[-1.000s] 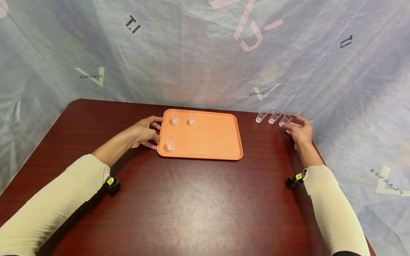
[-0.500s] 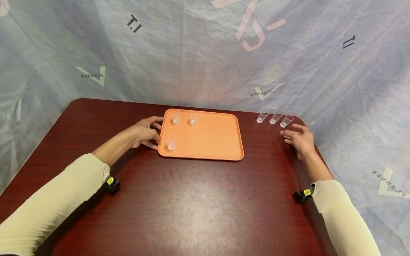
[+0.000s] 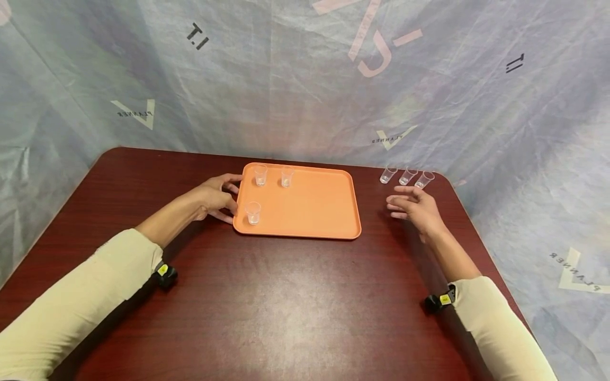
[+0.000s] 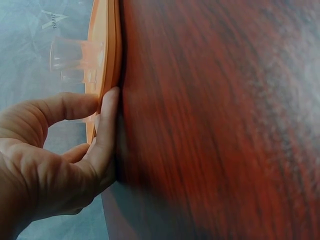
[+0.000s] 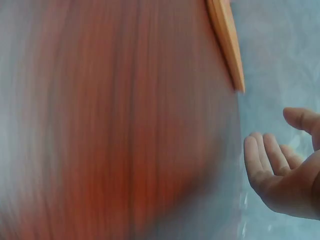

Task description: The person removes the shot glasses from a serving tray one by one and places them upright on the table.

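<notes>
My left hand is at the left edge of an orange tray. In the left wrist view the thumb presses on the tray's rim while the other fingers lie along its outer side, pinching the edge. Three small clear plastic cups stand upright on the tray: a back-left cup, a cup to its right and a front-left cup. My right hand hovers over the table right of the tray, fingers loosely bent and holding nothing.
Beyond the right hand, three more clear cups stand in a row by the table's back edge: a left one, a middle one and a right one. A grey printed curtain hangs behind the dark red-brown table.
My right hand has drawn away from the rightmost cup of the row and moved left toward the tray, with nothing in it. The left hand stays at the tray edge.
</notes>
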`<state>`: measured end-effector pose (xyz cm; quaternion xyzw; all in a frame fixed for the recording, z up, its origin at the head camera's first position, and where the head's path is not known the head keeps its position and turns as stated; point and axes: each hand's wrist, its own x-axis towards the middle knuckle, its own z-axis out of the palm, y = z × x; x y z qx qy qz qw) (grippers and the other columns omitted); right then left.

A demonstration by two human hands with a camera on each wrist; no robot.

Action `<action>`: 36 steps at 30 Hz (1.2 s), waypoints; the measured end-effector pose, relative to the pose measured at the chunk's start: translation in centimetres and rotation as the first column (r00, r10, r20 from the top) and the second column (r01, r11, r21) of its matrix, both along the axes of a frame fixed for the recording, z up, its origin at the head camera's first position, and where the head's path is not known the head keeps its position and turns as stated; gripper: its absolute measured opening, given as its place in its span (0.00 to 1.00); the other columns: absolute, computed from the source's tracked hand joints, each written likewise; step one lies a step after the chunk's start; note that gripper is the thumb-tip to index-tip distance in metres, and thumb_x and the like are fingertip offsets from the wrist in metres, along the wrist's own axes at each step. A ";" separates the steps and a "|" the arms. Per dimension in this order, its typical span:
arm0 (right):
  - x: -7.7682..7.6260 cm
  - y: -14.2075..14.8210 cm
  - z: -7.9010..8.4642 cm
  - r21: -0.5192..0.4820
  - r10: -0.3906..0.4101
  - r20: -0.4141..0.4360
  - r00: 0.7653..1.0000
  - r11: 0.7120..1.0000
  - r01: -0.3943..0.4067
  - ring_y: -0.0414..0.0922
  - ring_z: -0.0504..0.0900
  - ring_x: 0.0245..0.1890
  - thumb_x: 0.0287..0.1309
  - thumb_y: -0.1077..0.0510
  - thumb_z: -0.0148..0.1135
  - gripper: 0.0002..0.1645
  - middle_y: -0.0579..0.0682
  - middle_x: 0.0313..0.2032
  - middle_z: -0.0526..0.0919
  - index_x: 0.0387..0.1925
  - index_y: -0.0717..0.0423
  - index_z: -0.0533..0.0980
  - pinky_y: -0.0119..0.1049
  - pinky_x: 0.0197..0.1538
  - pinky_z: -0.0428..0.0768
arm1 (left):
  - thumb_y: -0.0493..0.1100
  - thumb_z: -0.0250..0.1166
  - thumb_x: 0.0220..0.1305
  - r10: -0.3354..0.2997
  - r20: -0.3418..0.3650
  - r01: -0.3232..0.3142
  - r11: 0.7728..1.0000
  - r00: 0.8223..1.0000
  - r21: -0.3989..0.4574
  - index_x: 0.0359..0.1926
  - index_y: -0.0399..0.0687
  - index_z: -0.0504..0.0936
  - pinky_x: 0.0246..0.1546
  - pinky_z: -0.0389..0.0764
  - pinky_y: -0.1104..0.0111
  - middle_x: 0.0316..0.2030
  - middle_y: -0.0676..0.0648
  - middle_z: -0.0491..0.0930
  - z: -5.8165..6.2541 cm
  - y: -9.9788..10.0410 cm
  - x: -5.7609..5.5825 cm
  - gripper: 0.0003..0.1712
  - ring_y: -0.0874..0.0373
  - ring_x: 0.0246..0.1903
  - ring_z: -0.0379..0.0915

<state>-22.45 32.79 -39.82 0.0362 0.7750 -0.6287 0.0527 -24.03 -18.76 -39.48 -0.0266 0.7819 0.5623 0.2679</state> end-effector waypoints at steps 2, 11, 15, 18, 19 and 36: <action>0.3 -1.1 0.2 0.000 0.033 0.003 0.999 0.999 -0.033 0.35 0.93 0.46 0.82 0.60 0.64 0.23 0.34 0.43 0.92 0.71 0.58 0.73 0.30 0.50 0.95 | 0.20 0.67 0.63 0.002 -0.001 -0.002 1.000 1.000 0.002 0.94 0.53 0.49 0.43 0.99 0.57 0.78 0.31 0.58 0.0 0.0 0.0 0.64 0.47 0.47 0.83; 0.6 -5.7 0.5 -0.058 0.098 0.005 0.995 0.994 -0.097 0.41 0.94 0.50 0.81 0.63 0.64 0.24 0.43 0.48 0.92 0.71 0.65 0.74 0.38 0.56 0.96 | 0.20 0.66 0.64 0.000 0.002 0.000 1.000 1.000 -0.011 0.94 0.54 0.48 0.42 0.98 0.57 0.79 0.32 0.58 -0.1 0.2 -0.1 0.64 0.46 0.47 0.82; 0.4 -7.3 0.3 -0.057 0.121 0.021 0.992 0.991 -0.120 0.42 0.93 0.51 0.81 0.64 0.63 0.29 0.48 0.51 0.91 0.75 0.72 0.71 0.40 0.59 0.95 | 0.21 0.66 0.64 -0.001 0.003 0.001 1.000 1.000 -0.014 0.94 0.54 0.48 0.43 0.98 0.57 0.79 0.32 0.58 -0.1 0.2 -0.1 0.64 0.45 0.50 0.81; 0.3 -8.6 0.1 -0.067 0.144 0.031 0.989 0.988 -0.141 0.44 0.93 0.53 0.80 0.66 0.63 0.32 0.57 0.56 0.89 0.77 0.74 0.69 0.40 0.60 0.95 | 0.21 0.66 0.65 -0.001 0.001 0.001 1.000 1.000 -0.017 0.94 0.54 0.48 0.42 0.98 0.57 0.79 0.31 0.58 -0.1 0.1 -0.1 0.64 0.42 0.54 0.80; 0.3 -9.0 0.0 -0.065 0.150 0.033 0.988 0.987 -0.147 0.44 0.93 0.53 0.79 0.66 0.64 0.32 0.60 0.58 0.88 0.77 0.74 0.69 0.40 0.60 0.95 | 0.21 0.66 0.65 0.000 0.000 0.000 1.000 1.000 -0.017 0.94 0.54 0.48 0.42 0.98 0.57 0.79 0.31 0.58 -0.1 0.1 -0.1 0.64 0.42 0.55 0.80; 1.4 -16.5 -1.1 -0.085 0.338 0.072 0.939 0.940 -0.331 0.46 0.94 0.48 0.74 0.68 0.69 0.29 0.65 0.57 0.89 0.71 0.72 0.75 0.43 0.56 0.96 | 0.20 0.66 0.64 0.006 0.002 -0.006 1.000 1.000 -0.010 0.94 0.55 0.50 0.43 0.98 0.58 0.79 0.31 0.57 -0.1 0.1 0.0 0.64 0.42 0.57 0.78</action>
